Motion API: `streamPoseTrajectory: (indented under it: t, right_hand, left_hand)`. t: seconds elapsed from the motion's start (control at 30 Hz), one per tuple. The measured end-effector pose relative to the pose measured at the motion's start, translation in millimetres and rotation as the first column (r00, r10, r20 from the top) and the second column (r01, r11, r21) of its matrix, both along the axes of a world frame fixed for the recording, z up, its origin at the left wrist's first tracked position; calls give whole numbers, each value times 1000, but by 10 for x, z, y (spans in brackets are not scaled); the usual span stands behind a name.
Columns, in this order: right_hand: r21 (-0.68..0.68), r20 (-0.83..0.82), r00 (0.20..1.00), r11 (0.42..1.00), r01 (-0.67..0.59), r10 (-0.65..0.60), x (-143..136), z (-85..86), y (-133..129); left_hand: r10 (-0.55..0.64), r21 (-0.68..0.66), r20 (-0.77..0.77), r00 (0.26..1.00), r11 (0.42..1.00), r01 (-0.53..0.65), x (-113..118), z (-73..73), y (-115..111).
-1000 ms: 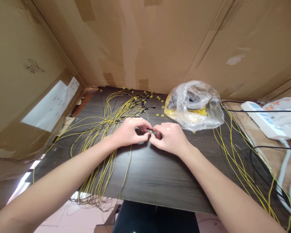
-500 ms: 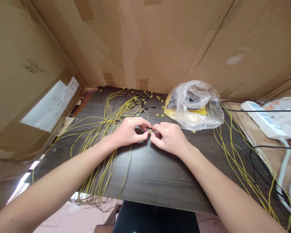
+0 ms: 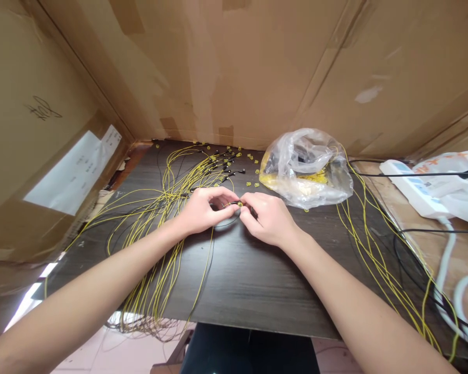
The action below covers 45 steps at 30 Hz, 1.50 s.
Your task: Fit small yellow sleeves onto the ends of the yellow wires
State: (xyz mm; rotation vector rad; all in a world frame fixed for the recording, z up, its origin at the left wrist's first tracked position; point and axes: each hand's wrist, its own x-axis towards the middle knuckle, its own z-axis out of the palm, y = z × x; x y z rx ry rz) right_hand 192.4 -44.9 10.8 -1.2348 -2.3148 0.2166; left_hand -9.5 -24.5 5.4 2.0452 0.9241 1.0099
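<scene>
Over the middle of the dark table, my left hand point(image 3: 206, 210) is closed in a pinch on a thin cable end. My right hand point(image 3: 267, 215) meets it fingertip to fingertip, pinching a small yellow plastic piece point(image 3: 240, 204) at the cable's tip. The fingers partly hide how the two fit together. Behind and left of my hands lies a fanned bundle of yellow cables point(image 3: 171, 189) with black tips point(image 3: 239, 171). Similar loose yellow pieces point(image 3: 256, 185) are scattered near the tips.
A clear plastic bag point(image 3: 331, 192) holding yellow pieces stands at the back right. More yellow cables point(image 3: 374, 254) run down the right side, beside a white power strip point(image 3: 409, 189) and a white cord point(image 3: 444, 259). Cardboard walls point(image 3: 234, 67) enclose the back and left.
The fingers of my two hands have closed in tighter around the cable end and yellow piece. The whole view has shifted slightly, so things appear a little further left.
</scene>
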Motion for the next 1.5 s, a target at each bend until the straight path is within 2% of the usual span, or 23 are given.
streamPoseTrajectory:
  t: [0.2,0.37,0.53,0.77,0.9,1.07,1.33,1.5]
  right_hand:
    - [-136,-113,994,990,-26,10,-3,22,1]
    - [-284,-253,967,953,-101,27,2,22,5]
    - [-362,-421,906,906,-218,49,-10,34,0]
    - [-505,-629,773,800,-325,-82,-61,0,42]
    - [-549,-658,740,762,-343,-140,-62,-17,74]
    - [-570,-668,729,732,-372,-149,-70,-13,77]
    - [-600,-672,720,699,-389,-176,-80,-6,70]
    - [-599,-670,721,702,-384,-177,-79,-16,83]
  left_hand:
    - [-4,-120,36,999,993,8,1,-1,12]
    - [-11,-159,15,1000,987,14,10,46,-14]
    - [-35,-92,8,999,995,35,18,66,-39]
    - [4,57,19,1000,998,-5,10,71,-56]
    - [16,139,-8,1000,990,-14,13,79,-68]
    - [66,202,-43,997,978,-56,13,89,-71]
    - [62,213,-27,998,976,-55,4,78,-44]
    - [49,191,-50,998,981,-39,7,68,-36]
